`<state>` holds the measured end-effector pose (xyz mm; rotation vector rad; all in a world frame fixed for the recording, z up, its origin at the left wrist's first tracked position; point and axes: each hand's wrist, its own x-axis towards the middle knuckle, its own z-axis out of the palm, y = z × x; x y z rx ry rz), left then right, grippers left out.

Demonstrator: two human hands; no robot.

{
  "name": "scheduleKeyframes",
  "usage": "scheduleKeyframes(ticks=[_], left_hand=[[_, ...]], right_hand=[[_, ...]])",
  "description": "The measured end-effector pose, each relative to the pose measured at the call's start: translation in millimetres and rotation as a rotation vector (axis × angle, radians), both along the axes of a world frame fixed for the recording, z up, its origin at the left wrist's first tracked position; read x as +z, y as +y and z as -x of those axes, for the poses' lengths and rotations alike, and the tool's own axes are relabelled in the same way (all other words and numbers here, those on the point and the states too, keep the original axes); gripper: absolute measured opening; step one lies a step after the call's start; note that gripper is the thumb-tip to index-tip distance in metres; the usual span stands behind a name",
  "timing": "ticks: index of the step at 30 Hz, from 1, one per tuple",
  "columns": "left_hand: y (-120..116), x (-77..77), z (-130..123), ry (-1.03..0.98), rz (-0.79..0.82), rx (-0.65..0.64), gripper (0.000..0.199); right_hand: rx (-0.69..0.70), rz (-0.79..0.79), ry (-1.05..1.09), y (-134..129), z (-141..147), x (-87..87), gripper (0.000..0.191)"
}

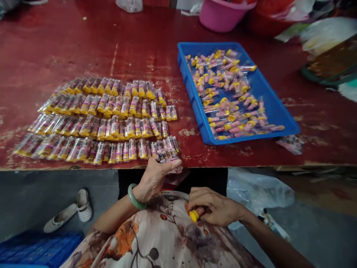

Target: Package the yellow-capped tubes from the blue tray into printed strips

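Observation:
My left hand (156,173), with a green bangle at the wrist, is closed on a small stack of printed cards (168,155) at the table's front edge. Close to my lap, my right hand (210,204) wraps round a small tube with a yellow cap (194,215); most of the tube is hidden by the fingers. Several rows of clear tubes with yellow ends and printed labels (114,126) lie side by side left of centre on the table. Loose pink tubes with yellow ends (223,82) lie jumbled in a blue tray (205,126).
The red table (69,41) has a worn surface. A pink tub (220,16) stands at the back, with bags and a container on the right. A small plastic packet (290,144) lies beside the tray. Below are clogs (84,205), a blue crate (39,249) and clear plastic sheeting (259,190).

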<state>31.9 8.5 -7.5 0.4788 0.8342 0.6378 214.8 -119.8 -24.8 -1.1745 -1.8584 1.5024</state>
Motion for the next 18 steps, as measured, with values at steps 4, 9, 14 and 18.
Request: scheduleKeyframes(ticks=[4, 9, 14, 18], left_hand=[[0.5, 5.5, -4.5, 0.013, -0.014, 0.018, 0.038], [-7.4, 10.3, -6.7, 0.032, -0.017, 0.025, 0.031], [-13.2, 14.3, -6.9, 0.028, -0.019, -0.015, 0.029], [-11.1, 18.4, -3.8, 0.068, -0.002, 0.056, 0.026]], right_hand=[[-0.391, 0.097, 0.334, 16.8, -3.7, 13.5, 0.012], [-0.802, 0.142, 0.602, 45.0, 15.9, 16.6, 0.026], [-0.884, 0.182, 0.577, 63.5, 35.7, 13.4, 0.027], [-0.881, 0.211, 0.608, 67.9, 33.0, 16.7, 0.026]])
